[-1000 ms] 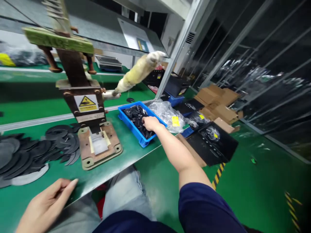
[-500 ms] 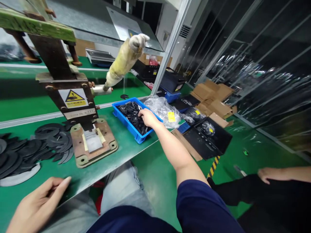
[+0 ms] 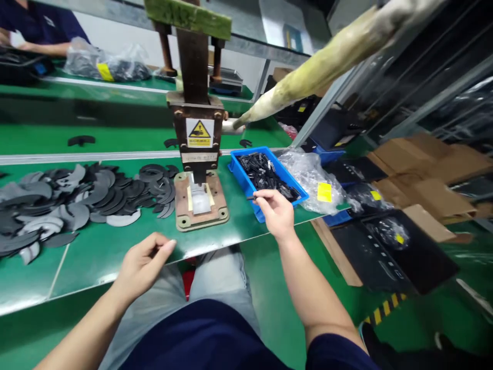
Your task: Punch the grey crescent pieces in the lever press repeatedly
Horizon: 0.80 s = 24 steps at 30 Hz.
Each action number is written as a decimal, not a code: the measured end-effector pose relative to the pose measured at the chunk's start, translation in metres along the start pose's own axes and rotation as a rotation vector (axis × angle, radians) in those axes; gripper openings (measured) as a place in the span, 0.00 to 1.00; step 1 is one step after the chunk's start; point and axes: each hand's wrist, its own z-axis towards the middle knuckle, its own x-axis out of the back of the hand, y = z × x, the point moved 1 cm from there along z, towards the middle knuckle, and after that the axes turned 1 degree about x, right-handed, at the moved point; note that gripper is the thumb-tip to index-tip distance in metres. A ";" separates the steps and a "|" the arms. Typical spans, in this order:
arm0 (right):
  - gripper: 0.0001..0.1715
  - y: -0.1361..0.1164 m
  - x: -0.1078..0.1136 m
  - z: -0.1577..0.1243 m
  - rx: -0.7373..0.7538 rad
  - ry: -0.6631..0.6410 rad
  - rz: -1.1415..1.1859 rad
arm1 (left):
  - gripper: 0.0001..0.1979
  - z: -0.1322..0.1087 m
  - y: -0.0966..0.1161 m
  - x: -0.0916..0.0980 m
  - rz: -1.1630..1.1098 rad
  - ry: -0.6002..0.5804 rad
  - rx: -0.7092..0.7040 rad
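A small black plastic piece (image 3: pixel 251 198) is pinched between the thumb and forefinger of my right hand (image 3: pixel 278 209), over the near side of the blue tray (image 3: pixel 242 184). The tray holds many similar black pieces (image 3: pixel 265 172). My left hand (image 3: pixel 145 263) rests at the bench's front edge, fingers loosely curled, nothing visible in it. Between my hands stands a hand press (image 3: pixel 195 110) with a yellow warning label; its base plate (image 3: pixel 184 216) carries a metal fixture (image 3: pixel 200 201) under the ram. A pile of flat black curved pieces (image 3: pixel 108 192) lies left of the press.
The press's wrapped yellowish lever (image 3: pixel 308 77) reaches up to the right. A clear plastic bag (image 3: pixel 308 172) lies beside the tray. Open cardboard boxes (image 3: pixel 423 169) and black panels (image 3: pixel 370 252) are on the right. Another person (image 3: pixel 46 25) is across the bench.
My right hand has come out of the tray toward the press with a small black plastic piece in its fingers. My view has turned left; my left hand stays at the bench edge.
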 end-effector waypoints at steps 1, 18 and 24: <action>0.13 -0.004 -0.013 -0.013 -0.017 -0.018 0.053 | 0.15 -0.001 0.010 -0.005 -0.041 -0.017 -0.032; 0.11 -0.018 -0.096 -0.085 -0.163 -0.261 0.332 | 0.12 0.001 0.052 -0.036 -0.172 -0.060 -0.231; 0.11 -0.018 -0.098 -0.086 -0.147 -0.269 0.321 | 0.12 0.001 0.049 -0.035 -0.165 -0.056 -0.212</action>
